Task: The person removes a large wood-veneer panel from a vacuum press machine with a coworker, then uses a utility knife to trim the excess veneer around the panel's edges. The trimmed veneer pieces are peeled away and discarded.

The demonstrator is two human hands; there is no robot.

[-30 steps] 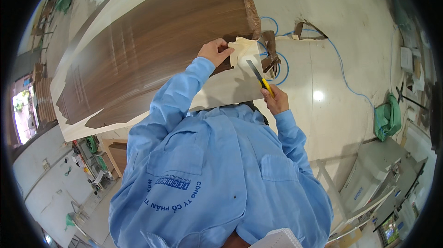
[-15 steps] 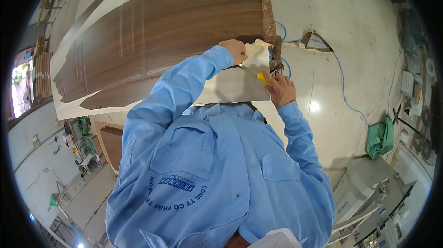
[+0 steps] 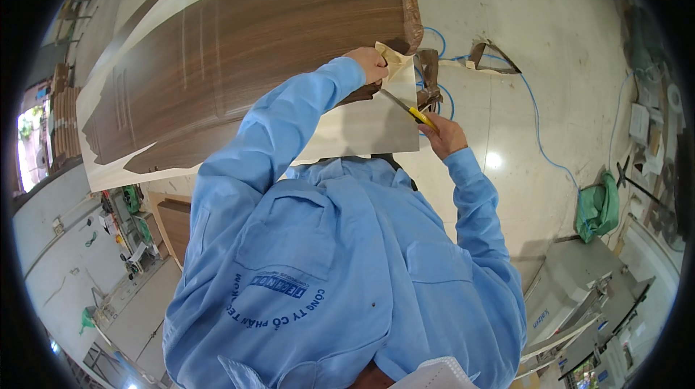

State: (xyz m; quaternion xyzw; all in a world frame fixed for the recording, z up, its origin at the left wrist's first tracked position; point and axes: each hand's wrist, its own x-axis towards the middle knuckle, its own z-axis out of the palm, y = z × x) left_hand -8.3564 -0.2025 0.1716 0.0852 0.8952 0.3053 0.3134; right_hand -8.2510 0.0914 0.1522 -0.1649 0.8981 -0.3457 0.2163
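Observation:
A large brown wood-grain panel (image 3: 289, 19) with moulded grooves lies in front of me, ragged pale sheet along its edges. At its near right corner my left hand (image 3: 369, 64) is closed on a folded-up flap of cream sheet (image 3: 398, 67). My right hand (image 3: 445, 135) grips a utility knife (image 3: 421, 118) by its yellow handle. The knife's long metal blade points up and left, its tip beside the brown edge just below my left hand. Whether the tip touches the sheet I cannot tell. Pale sheet (image 3: 362, 128) spreads beneath the knife, near my body.
Brown scraps of film (image 3: 428, 74) hang at the panel's right corner. A blue hose (image 3: 536, 114) runs across the tiled floor, past a torn scrap (image 3: 496, 58). A green bag (image 3: 598, 206) and a grey cabinet (image 3: 568, 280) are at the right.
My left hand has moved slightly away from me, pulling the cream flap up. My right hand has shifted a little right and nearer, and more of the knife's blade shows.

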